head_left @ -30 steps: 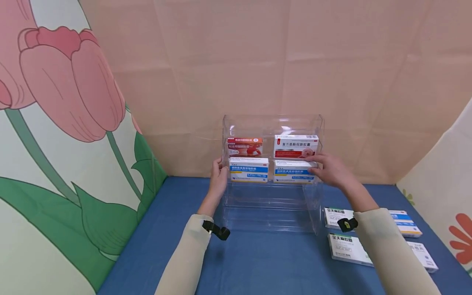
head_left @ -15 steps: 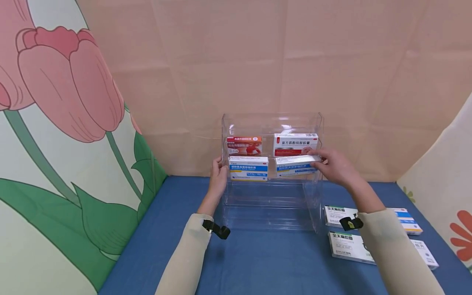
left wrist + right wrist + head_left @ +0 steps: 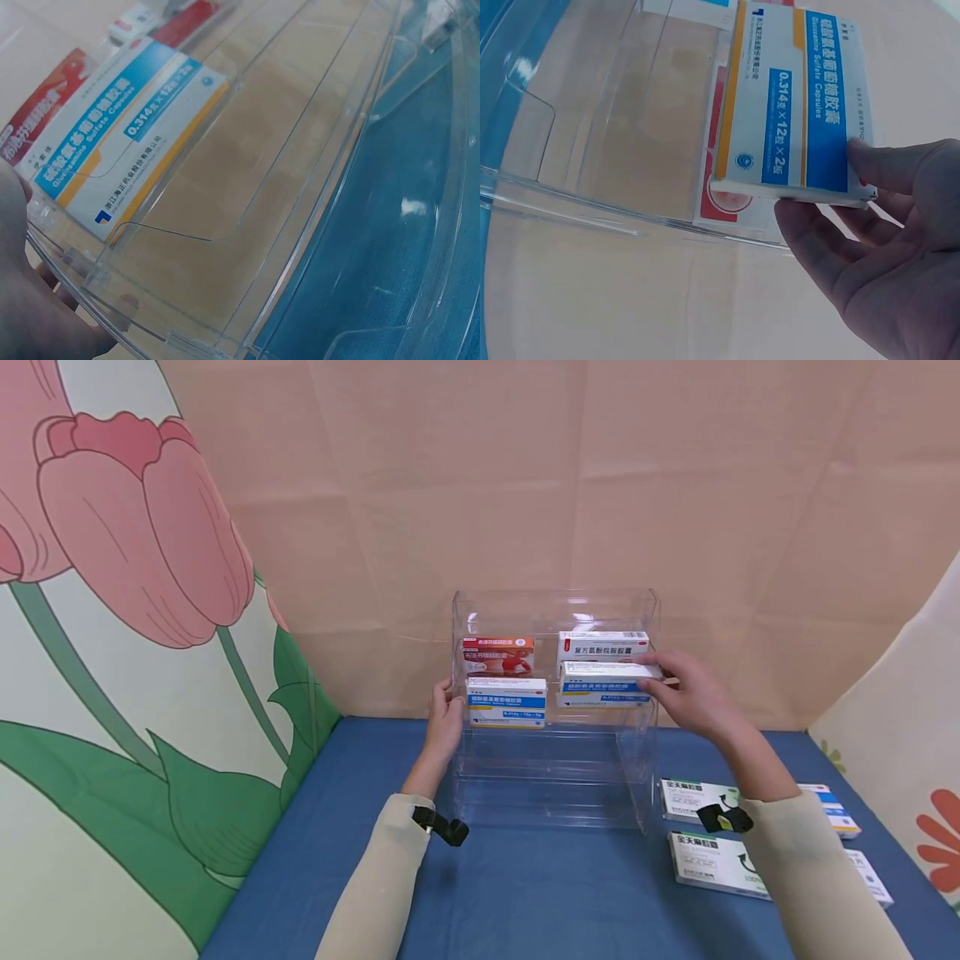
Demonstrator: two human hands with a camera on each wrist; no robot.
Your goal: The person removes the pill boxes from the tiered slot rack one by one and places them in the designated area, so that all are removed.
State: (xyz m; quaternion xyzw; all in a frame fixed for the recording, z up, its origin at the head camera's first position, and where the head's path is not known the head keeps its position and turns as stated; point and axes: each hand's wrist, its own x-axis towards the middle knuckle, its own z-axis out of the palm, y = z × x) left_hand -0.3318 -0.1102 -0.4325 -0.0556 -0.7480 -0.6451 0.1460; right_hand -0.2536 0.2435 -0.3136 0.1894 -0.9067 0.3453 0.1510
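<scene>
My right hand (image 3: 686, 693) pinches the right end of a blue-and-white medicine box (image 3: 603, 685), thumb on its front in the right wrist view. That box hovers before a red-and-white medicine box (image 3: 600, 643) and covers its lower part. With curled fingers my left hand (image 3: 444, 722) grips the left side of a clear plastic display rack (image 3: 551, 768). Close to that hand, a matching blue-and-white box (image 3: 124, 135) stands on a middle tier. Behind and above it is a red medicine box (image 3: 498, 657).
On the blue tablecloth (image 3: 540, 893) at right lie white-and-green medicine boxes (image 3: 716, 862), a blue-striped box (image 3: 831, 810) and another white box (image 3: 868, 878), partly behind the right sleeve. A beige cloth backdrop (image 3: 525, 485) rises behind the rack.
The right hand has lifted the blue-and-white box up off its tier, tilting it on the way, in front of the red-and-white one. The left hand has stayed on the rack.
</scene>
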